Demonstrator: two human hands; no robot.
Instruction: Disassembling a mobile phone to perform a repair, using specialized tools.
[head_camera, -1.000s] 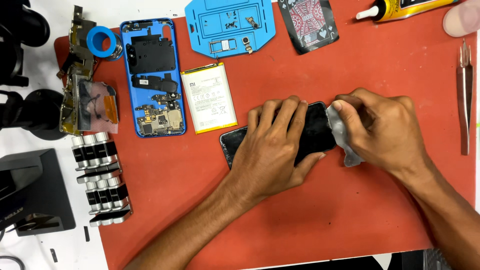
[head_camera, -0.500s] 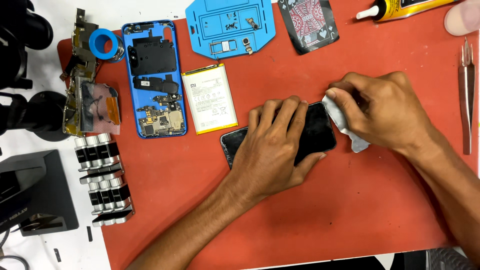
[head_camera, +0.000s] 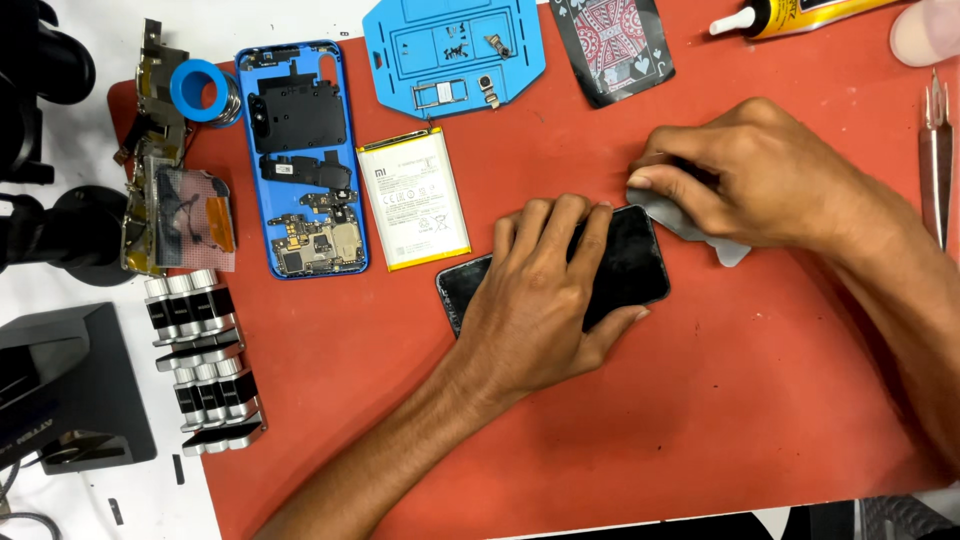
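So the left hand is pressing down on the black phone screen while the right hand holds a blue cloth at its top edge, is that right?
Not quite: the cloth is grey, not blue, as the head view shows. The rest holds: the left hand lies flat on the black phone screen, and the right hand holds the cloth at its top edge.

**Red mat, crowded with phone parts**

I see a red work mat (head_camera: 700, 420) over a white bench (head_camera: 90, 60). Directly on the mat lie a black phone screen (head_camera: 630, 265), a grey cloth (head_camera: 720, 245), a white battery (head_camera: 413, 197), an opened blue phone body (head_camera: 300, 160), a blue parts tray (head_camera: 455, 45), a playing card (head_camera: 612, 45), a glue tube (head_camera: 790, 12), tweezers (head_camera: 936, 150) and a blue tape roll (head_camera: 203, 90).
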